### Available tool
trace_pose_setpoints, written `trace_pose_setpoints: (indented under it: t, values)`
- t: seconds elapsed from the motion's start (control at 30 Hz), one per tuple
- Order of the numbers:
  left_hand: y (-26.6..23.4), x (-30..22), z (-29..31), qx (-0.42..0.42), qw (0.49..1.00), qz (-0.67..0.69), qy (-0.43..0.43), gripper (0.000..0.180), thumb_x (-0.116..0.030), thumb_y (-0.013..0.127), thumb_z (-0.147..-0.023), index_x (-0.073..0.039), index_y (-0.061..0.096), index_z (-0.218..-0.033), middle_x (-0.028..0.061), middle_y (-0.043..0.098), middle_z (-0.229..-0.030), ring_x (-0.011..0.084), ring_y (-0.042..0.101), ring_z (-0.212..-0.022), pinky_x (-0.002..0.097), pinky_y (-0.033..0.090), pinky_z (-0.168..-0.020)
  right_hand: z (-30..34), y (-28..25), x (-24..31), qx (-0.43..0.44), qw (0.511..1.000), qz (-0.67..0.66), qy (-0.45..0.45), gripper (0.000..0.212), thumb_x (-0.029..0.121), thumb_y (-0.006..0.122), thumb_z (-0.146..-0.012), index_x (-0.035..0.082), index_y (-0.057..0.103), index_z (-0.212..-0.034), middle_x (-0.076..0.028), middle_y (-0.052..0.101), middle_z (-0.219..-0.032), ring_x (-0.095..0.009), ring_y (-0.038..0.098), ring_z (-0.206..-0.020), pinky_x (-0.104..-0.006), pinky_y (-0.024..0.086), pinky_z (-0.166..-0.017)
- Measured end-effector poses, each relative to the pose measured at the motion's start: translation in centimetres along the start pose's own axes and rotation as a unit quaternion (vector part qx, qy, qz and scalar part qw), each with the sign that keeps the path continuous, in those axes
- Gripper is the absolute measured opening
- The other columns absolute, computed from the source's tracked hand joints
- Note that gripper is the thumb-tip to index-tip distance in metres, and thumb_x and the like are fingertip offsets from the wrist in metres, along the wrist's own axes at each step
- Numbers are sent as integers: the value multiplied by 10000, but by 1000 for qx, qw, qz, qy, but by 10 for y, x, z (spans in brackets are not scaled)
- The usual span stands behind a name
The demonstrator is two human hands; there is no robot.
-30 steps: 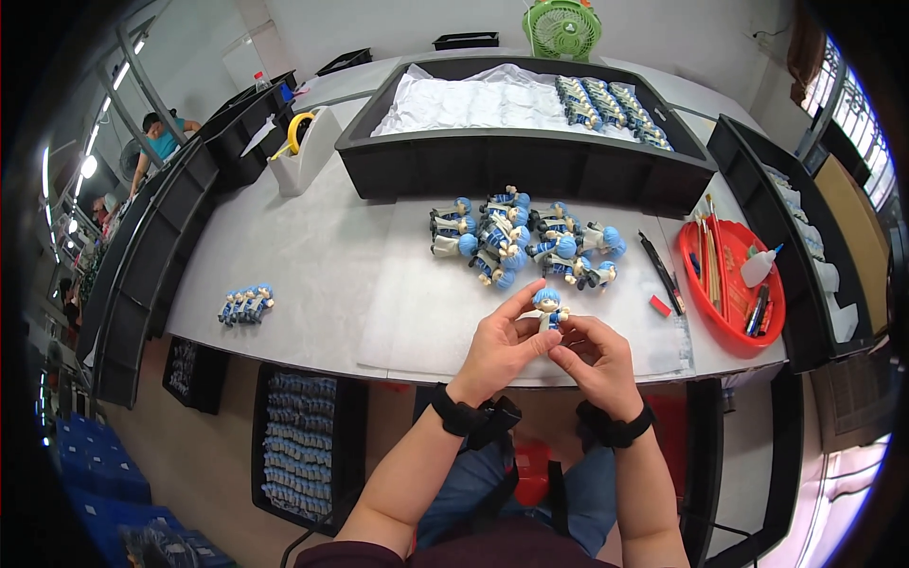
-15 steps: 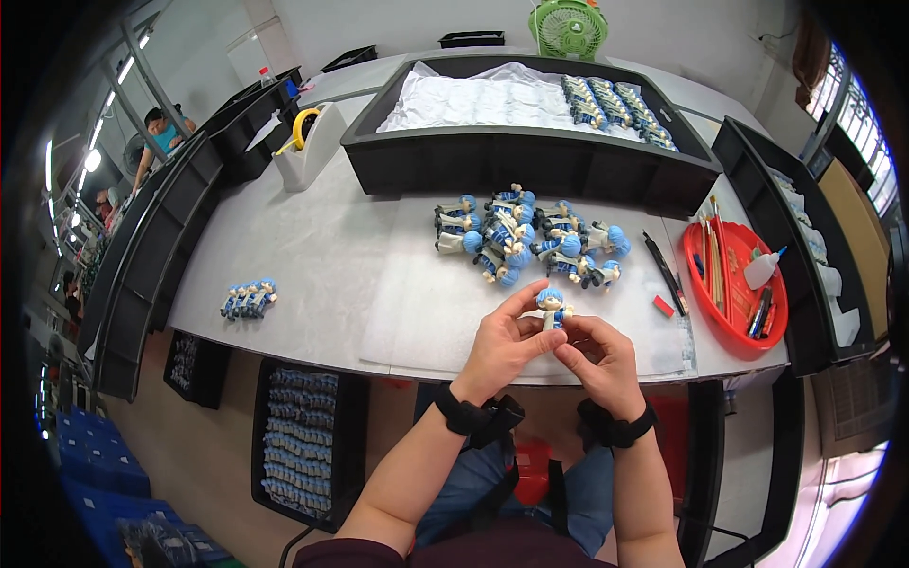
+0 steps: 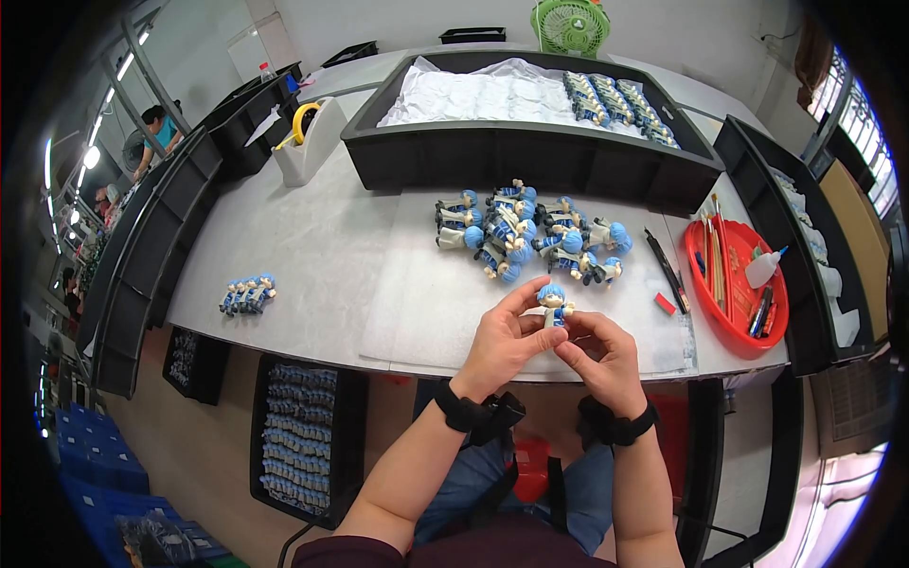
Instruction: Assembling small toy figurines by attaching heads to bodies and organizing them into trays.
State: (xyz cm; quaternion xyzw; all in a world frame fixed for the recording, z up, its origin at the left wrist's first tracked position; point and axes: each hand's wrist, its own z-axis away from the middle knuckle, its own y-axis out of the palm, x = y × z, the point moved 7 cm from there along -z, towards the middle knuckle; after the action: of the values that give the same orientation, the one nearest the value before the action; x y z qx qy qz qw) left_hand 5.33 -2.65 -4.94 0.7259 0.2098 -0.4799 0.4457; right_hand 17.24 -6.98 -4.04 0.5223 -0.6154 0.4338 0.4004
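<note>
at the near edge of the table: both hands on one blue-haired figure

i take the pile of figures (image 3: 525, 235) in the middle of the grey table (image 3: 312, 246) as my landmark and read from left to right.

far left of the pile, along the table's side, runs a row of black bins (image 3: 151, 237), and a person (image 3: 156, 133) stands beyond them. left of the pile and nearer the front edge lies a small cluster of figures (image 3: 246, 294), well apart from everything else. left and back from the pile stands a white tape dispenser (image 3: 308, 137) with a yellow roll.

directly behind the pile sits a large black tray (image 3: 530, 156) lined with white sheet, with rows of finished figures at its right end; a green fan (image 3: 572, 24) stands behind that.

in front of the pile, over the table's near edge, i see my left hand (image 3: 507, 336) curled around the lower part of a small figure (image 3: 554, 305) with blue hair, forefinger stretched up beside its head, thumb pressed in. just right of it my right hand (image 3: 606, 355) is closed to a pinch, fingertips touching the figure's body from the other side. the figure stands upright between the two hands, just in front of the pile and apart from it. both wrists wear black bands.

right of the pile lie a black pen-like tool (image 3: 665, 270) and a small red block (image 3: 665, 303), then a red round tray (image 3: 739, 279) holding brushes and a white glue bottle (image 3: 760, 269). farthest right stands another black bin (image 3: 805, 256).
</note>
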Motion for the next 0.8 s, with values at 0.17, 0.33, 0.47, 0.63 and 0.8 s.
trace_pose_setpoints:
  t: [0.17,0.33,0.47,0.63,0.8]
  values:
    - [-1,0,0,0,1000,-1,-1,615,7,643,-770,23,327,-1297,113,488,-1132,156,542,-972,254,468,-825,-1,1,0,1,1000,-2,0,332,105,694,-750,-31,569,-1026,-92,599,-923,-146,592,-825,-248,486,-705]
    - [0,0,-1,-2,1000,2,-4,611,6,643,-771,24,329,-1295,118,487,-1138,161,545,-977,255,470,-823,-1,0,1,-1,1000,-5,-2,330,104,691,-753,-30,569,-1029,-92,599,-924,-144,593,-829,-248,489,-711]
    - [0,0,-2,-6,1000,9,-6,617,11,644,-769,38,317,-1293,122,481,-1126,159,554,-960,247,475,-804,-1,0,0,0,1000,-5,-4,324,105,689,-755,-30,571,-1026,-93,601,-922,-144,595,-827,-250,492,-711]
    - [-1,1,-2,-8,1000,11,-7,624,19,642,-770,55,300,-1292,116,476,-1102,154,562,-938,239,480,-786,-1,0,0,0,1000,-9,0,319,105,686,-758,-29,573,-1024,-96,603,-918,-145,598,-824,-250,494,-707]
    - [-2,2,-1,-6,1000,5,-5,602,3,644,-770,34,336,-1287,126,491,-1140,165,549,-983,253,471,-823,-1,0,-1,2,1000,-6,-5,324,109,687,-758,-29,573,-1028,-94,602,-916,-144,597,-820,-249,493,-703]
